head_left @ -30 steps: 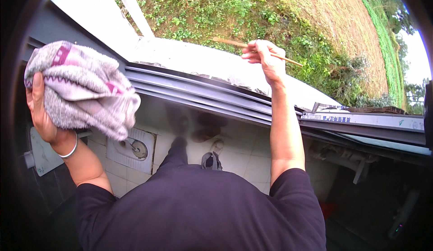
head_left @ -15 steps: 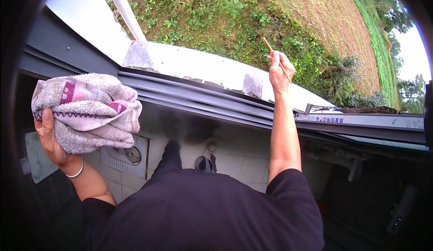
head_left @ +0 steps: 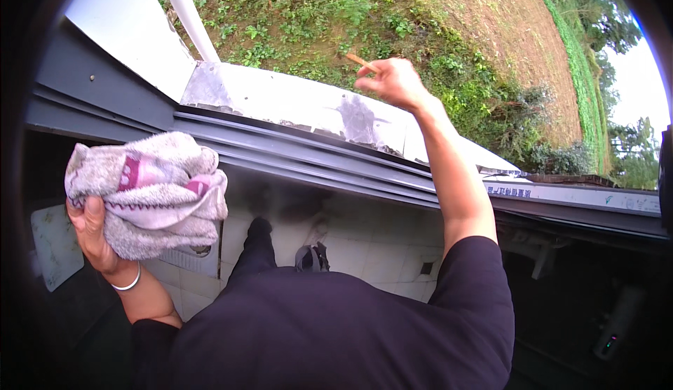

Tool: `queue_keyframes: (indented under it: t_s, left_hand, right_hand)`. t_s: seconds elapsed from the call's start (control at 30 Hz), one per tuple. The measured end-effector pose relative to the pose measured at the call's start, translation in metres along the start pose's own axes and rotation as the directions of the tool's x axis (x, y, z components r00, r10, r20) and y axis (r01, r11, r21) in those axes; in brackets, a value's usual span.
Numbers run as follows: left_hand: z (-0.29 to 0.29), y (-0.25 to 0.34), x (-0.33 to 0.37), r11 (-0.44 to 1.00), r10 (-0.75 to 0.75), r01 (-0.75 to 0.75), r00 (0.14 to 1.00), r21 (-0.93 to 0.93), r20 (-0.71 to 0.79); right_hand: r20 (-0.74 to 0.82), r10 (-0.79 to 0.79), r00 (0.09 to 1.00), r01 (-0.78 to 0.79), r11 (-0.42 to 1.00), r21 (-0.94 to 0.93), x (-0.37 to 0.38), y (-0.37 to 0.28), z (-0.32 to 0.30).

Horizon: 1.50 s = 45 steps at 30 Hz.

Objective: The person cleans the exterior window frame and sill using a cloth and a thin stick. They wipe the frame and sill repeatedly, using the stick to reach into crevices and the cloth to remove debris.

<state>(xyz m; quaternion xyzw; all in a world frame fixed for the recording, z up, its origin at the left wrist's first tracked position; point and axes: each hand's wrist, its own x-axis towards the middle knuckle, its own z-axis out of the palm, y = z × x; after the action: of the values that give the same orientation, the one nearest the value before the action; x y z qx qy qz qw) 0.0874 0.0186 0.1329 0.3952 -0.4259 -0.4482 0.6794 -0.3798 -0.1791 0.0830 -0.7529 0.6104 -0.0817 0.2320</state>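
A bunched grey-white towel [head_left: 158,211] with pink and maroon trim is gripped in my left hand [head_left: 94,236], thumb pressed on its near side; the other fingers are hidden beneath it. That hand is raised at the left, inside the window frame. My right hand [head_left: 398,85] reaches out over the outer sill, closed around a thin wooden stick [head_left: 363,63]. The stick's tip points to the upper left; its other end is hidden by the hand. Below that hand lies the white sill [head_left: 294,102], with grey patches and dirt along its inner edge.
Dark grey window tracks [head_left: 301,151] cross between me and the sill. A white pipe [head_left: 188,15] rises outside at the upper left, before a weedy slope [head_left: 308,18]. Down on the tiled floor are a squat toilet [head_left: 195,260], partly covered by the towel, and my feet.
My right hand has swung left with the stick, which now tilts flatter. My left hand and the towel have shifted slightly down and right.
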Motion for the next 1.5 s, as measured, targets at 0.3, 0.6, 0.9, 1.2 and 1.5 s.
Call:
queue_keyframes:
  t_s: [0.3, 0.6, 0.9, 1.2, 1.5]
  left_hand:
    - [-0.005, -0.029, -0.019, 0.992, -0.126, 0.126, 0.991, 0.009, 0.036]
    - [-0.010, -0.034, -0.014, 0.983, -0.170, 0.168, 0.985, 0.081, 0.018]
    - [-0.014, -0.045, -0.016, 0.980, -0.199, 0.198, 0.980, 0.018, 0.016]
    - [-0.027, -0.048, -0.018, 0.974, -0.225, 0.225, 0.974, 0.026, 0.014]
    - [-0.032, -0.050, -0.025, 0.977, -0.206, 0.205, 0.978, 0.051, 0.010]
  right_hand:
    - [0.215, 0.119, 0.969, -0.153, 0.977, 0.148, 0.060, 0.048, 0.048]
    - [-0.260, 0.154, 0.953, -0.253, 0.875, -0.412, 0.082, 0.042, -0.030]
    - [0.319, -0.040, 0.947, 0.036, 0.999, 0.020, 0.057, 0.028, 0.038]
    - [-0.113, -0.153, 0.982, 0.135, 0.979, -0.152, 0.080, 0.020, 0.020]
    - [-0.167, 0.137, 0.977, -0.203, 0.846, -0.493, 0.114, 0.033, -0.048]
